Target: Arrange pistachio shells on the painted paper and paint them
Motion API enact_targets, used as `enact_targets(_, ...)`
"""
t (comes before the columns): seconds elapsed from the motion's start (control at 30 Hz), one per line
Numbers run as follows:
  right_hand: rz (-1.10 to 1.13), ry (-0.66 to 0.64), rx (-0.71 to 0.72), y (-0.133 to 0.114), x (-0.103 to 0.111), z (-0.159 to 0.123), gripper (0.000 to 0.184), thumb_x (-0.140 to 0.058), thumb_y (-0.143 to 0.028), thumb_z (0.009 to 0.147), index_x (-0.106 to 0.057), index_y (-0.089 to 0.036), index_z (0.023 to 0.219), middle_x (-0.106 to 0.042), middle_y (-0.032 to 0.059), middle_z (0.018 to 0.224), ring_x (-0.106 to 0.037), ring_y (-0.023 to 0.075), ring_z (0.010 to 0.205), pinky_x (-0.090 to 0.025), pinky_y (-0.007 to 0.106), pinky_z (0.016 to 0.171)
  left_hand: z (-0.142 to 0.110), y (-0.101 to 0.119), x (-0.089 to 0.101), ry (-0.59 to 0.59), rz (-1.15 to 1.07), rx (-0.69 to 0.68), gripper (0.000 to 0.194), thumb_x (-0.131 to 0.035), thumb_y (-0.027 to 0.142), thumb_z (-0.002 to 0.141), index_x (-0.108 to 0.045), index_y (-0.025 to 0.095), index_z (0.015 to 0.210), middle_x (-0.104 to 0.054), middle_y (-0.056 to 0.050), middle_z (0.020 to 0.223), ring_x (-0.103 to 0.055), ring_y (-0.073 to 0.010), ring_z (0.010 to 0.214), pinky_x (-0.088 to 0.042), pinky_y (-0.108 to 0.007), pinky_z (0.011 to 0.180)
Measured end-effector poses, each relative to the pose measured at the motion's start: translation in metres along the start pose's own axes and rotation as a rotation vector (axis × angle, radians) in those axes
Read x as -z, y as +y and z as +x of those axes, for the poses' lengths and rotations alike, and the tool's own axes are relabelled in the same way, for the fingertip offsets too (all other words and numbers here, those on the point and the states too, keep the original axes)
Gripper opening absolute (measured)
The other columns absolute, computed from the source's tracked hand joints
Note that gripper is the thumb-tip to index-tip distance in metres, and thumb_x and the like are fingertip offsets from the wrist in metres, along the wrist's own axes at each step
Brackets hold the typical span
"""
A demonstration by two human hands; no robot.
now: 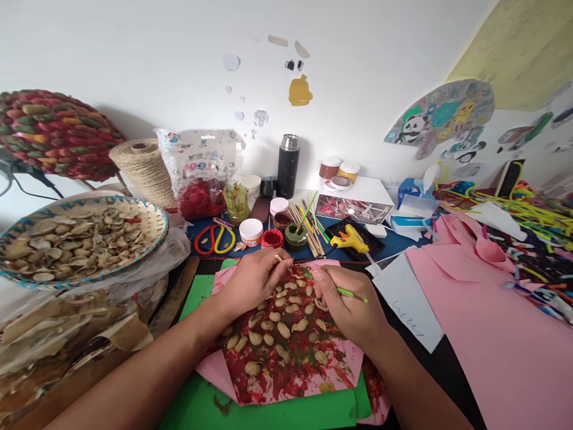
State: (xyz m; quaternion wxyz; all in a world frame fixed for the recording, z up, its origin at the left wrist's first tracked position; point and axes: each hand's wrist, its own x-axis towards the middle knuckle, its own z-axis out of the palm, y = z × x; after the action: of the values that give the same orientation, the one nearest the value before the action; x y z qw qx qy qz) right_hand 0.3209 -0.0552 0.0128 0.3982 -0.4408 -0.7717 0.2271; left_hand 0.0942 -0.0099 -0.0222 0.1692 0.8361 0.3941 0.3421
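Observation:
My right hand [351, 298] is closed around a thin paintbrush with a light green handle [352, 294], its front end pointing left over the paper. Fingers bent, my left hand [255, 280] pinches a thin pale stick [278, 258], of which only a short end shows. Whatever sits at the stick's other end is hidden by the fingers. Both hands are close together above a paint-smeared pink paper [308, 382] with folded corners. Several unpainted peanuts [283, 329] lie scattered on it. Just behind the hands stand open jars of red paint [272, 239] and dark green paint [296, 237].
Under the paper lies a green sheet [188, 406]. A basket of shells [154, 224] stands left, near twine [143, 161]. Scissors [215, 239], a black thermos [287, 170] and a yellow glue gun [351, 240] are behind. Pink sheets [483, 322] and pipe cleaners [532, 239] cover the right.

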Motion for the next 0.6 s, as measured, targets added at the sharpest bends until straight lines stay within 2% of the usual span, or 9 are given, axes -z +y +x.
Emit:
enact_targets(0.2,-0.051,0.019,-0.037,0.0014,0.0044,0.0019,0.054,-0.040,-0.042,0.116,-0.045,-0.024,0.065,-0.054,-0.0003,0.059,-0.052,0.0154,0.055,-0.037,0.030,0.058,-0.0004,-0.0002,-0.0002,-0.002,0.000,0.010,0.022,-0.048,0.031,0.111,-0.064,0.022,0.100,-0.076,-0.003,0.094,-0.072,-0.0181,0.085,-0.053,-0.028,0.080)
enact_targets(0.3,-0.072,0.042,-0.006,0.0017,0.0058,0.0017,0.056,-0.040,-0.044,0.116,-0.044,-0.023,0.064,-0.051,-0.0010,0.057,-0.049,0.0147,0.053,-0.035,0.030,0.056,-0.0001,-0.0001,0.0001,-0.006,-0.004,0.012,0.023,-0.048,0.031,0.111,-0.065,0.022,0.099,-0.076,-0.004,0.094,-0.072,-0.0180,0.085,-0.054,-0.028,0.081)
enact_targets(0.43,-0.028,-0.005,0.042,0.0005,0.0034,-0.0008,0.055,-0.040,-0.041,0.116,-0.044,-0.023,0.064,-0.048,-0.0020,0.057,-0.046,0.0138,0.052,-0.033,0.030,0.055,0.0002,0.0002,0.0002,-0.001,-0.006,0.012,0.023,-0.048,0.031,0.111,-0.065,0.022,0.097,-0.075,-0.003,0.092,-0.071,-0.0177,0.083,-0.053,-0.028,0.079)
enact_targets(0.6,-0.034,-0.001,0.018,0.0012,0.0037,-0.0011,0.052,-0.042,-0.036,0.114,-0.046,-0.023,0.064,-0.049,-0.0025,0.057,-0.047,0.0137,0.052,-0.032,0.030,0.055,-0.0002,-0.0002,-0.0001,-0.003,-0.017,0.019,0.023,-0.048,0.031,0.111,-0.064,0.022,0.097,-0.075,-0.002,0.093,-0.071,-0.0174,0.083,-0.052,-0.027,0.079)
